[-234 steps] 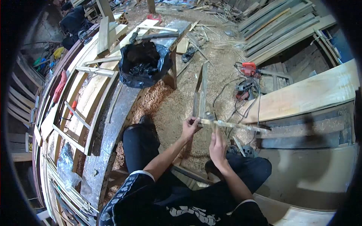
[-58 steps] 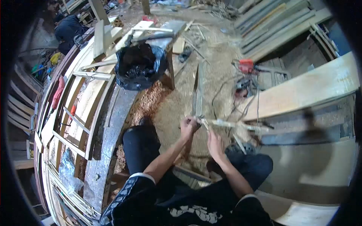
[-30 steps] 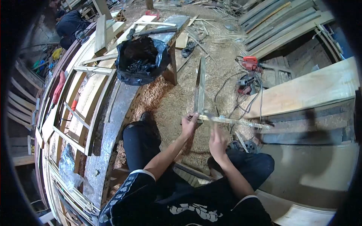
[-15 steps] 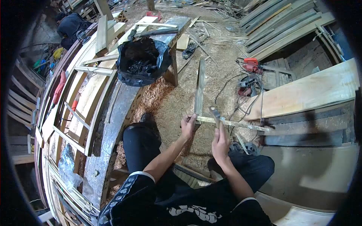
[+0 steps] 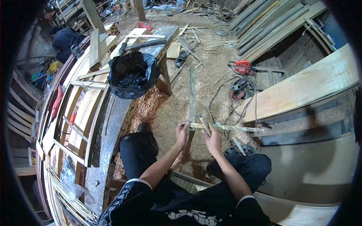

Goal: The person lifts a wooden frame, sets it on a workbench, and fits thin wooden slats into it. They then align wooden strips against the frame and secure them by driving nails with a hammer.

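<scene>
My right hand (image 5: 213, 142) is closed around a hammer (image 5: 204, 125), its head tilted up and to the left over a pale wooden strip (image 5: 237, 128). That strip lies crosswise over the near end of a long grey wooden bar (image 5: 192, 94). At the strip's left end, my left hand (image 5: 181, 135) has its fingers pinched together, close to the hammer head. Whatever sits between those fingertips is too small to make out.
A black plastic bag (image 5: 132, 77) of dark nail-like pieces stands on the bench (image 5: 100, 162) at left. Corded power tools (image 5: 241, 88) lie on the sawdust to the right, near a wide plank (image 5: 305, 88). A person (image 5: 68, 41) crouches at far left.
My right hand and the hammer have shifted left, so the hammer head is closer to my left hand. The whole view has shifted slightly.
</scene>
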A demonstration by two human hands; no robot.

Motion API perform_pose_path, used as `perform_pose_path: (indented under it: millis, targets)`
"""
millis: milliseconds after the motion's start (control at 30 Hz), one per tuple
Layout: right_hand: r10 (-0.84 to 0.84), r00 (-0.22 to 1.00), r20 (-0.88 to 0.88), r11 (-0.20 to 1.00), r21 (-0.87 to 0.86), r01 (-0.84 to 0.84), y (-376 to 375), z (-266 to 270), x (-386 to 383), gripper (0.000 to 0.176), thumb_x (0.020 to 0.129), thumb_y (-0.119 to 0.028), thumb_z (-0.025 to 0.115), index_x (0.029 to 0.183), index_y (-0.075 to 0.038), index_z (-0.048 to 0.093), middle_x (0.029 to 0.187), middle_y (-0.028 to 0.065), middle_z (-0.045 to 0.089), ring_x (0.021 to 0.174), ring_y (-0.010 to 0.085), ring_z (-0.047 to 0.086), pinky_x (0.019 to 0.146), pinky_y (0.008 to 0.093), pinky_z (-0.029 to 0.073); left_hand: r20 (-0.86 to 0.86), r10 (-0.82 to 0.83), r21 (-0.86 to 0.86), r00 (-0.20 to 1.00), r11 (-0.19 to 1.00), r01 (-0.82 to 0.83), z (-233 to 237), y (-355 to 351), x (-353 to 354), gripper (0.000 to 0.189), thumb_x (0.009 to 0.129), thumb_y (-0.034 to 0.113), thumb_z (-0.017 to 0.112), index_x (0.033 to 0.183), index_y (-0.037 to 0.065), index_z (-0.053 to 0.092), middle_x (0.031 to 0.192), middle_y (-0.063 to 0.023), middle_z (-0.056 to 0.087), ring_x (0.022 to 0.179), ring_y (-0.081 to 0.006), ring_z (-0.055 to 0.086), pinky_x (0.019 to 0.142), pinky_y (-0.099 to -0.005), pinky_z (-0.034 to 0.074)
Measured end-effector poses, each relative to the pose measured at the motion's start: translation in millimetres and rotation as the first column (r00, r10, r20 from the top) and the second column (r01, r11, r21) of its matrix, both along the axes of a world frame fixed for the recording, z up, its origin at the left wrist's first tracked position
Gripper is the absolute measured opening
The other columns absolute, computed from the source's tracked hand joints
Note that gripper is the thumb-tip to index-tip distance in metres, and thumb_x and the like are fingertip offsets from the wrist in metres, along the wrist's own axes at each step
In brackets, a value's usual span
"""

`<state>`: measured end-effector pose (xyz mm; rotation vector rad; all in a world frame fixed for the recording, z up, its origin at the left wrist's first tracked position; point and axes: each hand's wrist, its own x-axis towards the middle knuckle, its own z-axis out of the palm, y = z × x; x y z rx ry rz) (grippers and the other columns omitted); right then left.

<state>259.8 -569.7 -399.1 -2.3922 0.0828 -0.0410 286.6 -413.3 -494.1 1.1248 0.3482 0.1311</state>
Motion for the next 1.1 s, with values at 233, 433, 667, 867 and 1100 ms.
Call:
perform_pose_path:
  millis: [233, 433, 667, 867, 1100]
  targets:
    - [-0.055, 0.998, 0.002, 0.991, 0.12, 0.054, -6.1, -14.9, 12.5, 0.05, 0.092, -0.035, 0.067, 0.127, 0.001, 0.061, 0.108, 0.025, 0.069, 0.1, 0.0383, 0.067, 0.087, 0.0427, 0.05, -0.047, -0.189, -0.079, 0.981, 0.98, 0.185, -0.9, 2.5, -3.3, 0.025, 0.102, 0.026, 0.053, 0.119, 0.007, 0.055, 0.114, -0.0058, 0.06, 0.11, -0.0163, 0.054, 0.098, -0.0334, 0.042]
    - [-0.069, 0.995, -0.069, 0.984, 0.161, 0.08, -16.5, -8.6, 10.9, 0.05, 0.093, -0.034, 0.067, 0.124, 0.003, 0.062, 0.11, 0.0243, 0.069, 0.104, 0.0368, 0.067, 0.089, 0.0407, 0.05, -0.04, -0.312, 0.172, 0.949, 0.934, 0.314, 9.2, -0.9, -3.8, 0.047, 0.106, 0.034, 0.044, 0.144, 0.008, 0.038, 0.14, -0.0143, 0.048, 0.126, -0.0241, 0.049, 0.108, -0.0379, 0.037]
    - [-0.052, 0.997, 0.053, 0.986, 0.164, 0.042, -26.7, -22.4, 11.7, 0.043, 0.092, -0.031, 0.068, 0.122, 0.0, 0.064, 0.093, 0.0218, 0.07, 0.084, 0.0372, 0.068, 0.074, 0.0426, 0.051, -0.124, -0.646, 0.506, 0.754, 0.612, 0.607, 44.2, 28.8, 16.0, 0.068, 0.101, 0.04, 0.052, 0.149, -0.002, 0.028, 0.134, -0.0249, 0.053, 0.124, -0.0289, 0.053, 0.105, -0.0363, 0.042]
    - [-0.003, 0.996, 0.089, 0.992, 0.126, -0.008, -27.4, -23.7, 23.1, 0.043, 0.093, -0.031, 0.067, 0.123, -0.001, 0.065, 0.096, 0.022, 0.07, 0.086, 0.0369, 0.069, 0.075, 0.0418, 0.052, 0.027, -0.715, 0.751, 0.699, 0.476, 0.458, 32.3, 21.3, 18.7, 0.1, 0.087, 0.036, 0.075, 0.154, -0.001, 0.011, 0.144, -0.0287, 0.044, 0.13, -0.0328, 0.05, 0.108, -0.039, 0.041]
    - [0.036, 0.995, 0.094, 0.993, 0.108, -0.046, -31.0, -29.3, 27.0, 0.04, 0.093, -0.029, 0.066, 0.122, -0.001, 0.065, 0.101, 0.0239, 0.07, 0.093, 0.0395, 0.068, 0.079, 0.0428, 0.052, -0.032, -0.601, 0.618, 0.799, 0.616, 0.488, 27.0, 9.1, 23.1, 0.1, 0.083, 0.022, 0.081, 0.152, -0.008, 0.014, 0.143, -0.0274, 0.046, 0.128, -0.0266, 0.051, 0.107, -0.0375, 0.043]
